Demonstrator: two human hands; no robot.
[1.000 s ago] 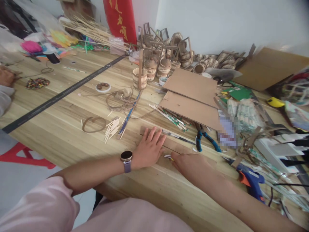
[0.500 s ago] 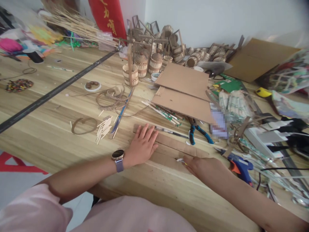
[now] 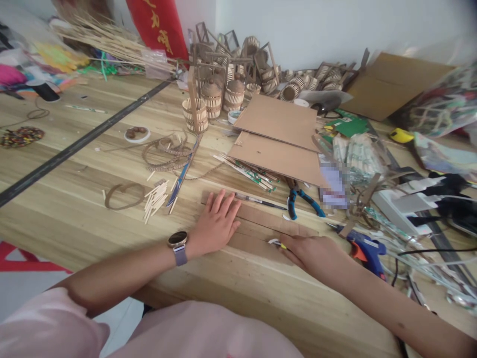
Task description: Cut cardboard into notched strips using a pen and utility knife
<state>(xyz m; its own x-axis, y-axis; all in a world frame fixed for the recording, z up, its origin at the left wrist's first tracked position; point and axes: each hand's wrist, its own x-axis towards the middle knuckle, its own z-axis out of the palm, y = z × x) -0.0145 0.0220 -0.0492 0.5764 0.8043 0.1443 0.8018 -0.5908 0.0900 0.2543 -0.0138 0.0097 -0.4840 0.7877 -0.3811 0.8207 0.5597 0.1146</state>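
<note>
My left hand (image 3: 216, 223) lies flat, fingers stretched, on the left end of a long brown cardboard strip (image 3: 261, 228) near the table's front edge. A watch sits on that wrist. My right hand (image 3: 311, 251) is closed round a small yellow-tipped cutting tool (image 3: 278, 243), whose tip rests on the strip to the right of my left hand. The tool's body is mostly hidden in my fingers.
Blue-handled pliers (image 3: 301, 201) and a thin pen lie just behind the strip. A blue glue gun (image 3: 367, 251) is at the right. Cardboard sheets (image 3: 278, 136), small stick baskets (image 3: 212, 97), loose sticks (image 3: 154, 199) and a cardboard ring (image 3: 122, 196) are spread on the wooden table (image 3: 74, 174).
My right hand has slid the tool to the right along the cardboard strip, away from my left hand. My left hand stays pressed on the strip. The view has shifted slightly.
</note>
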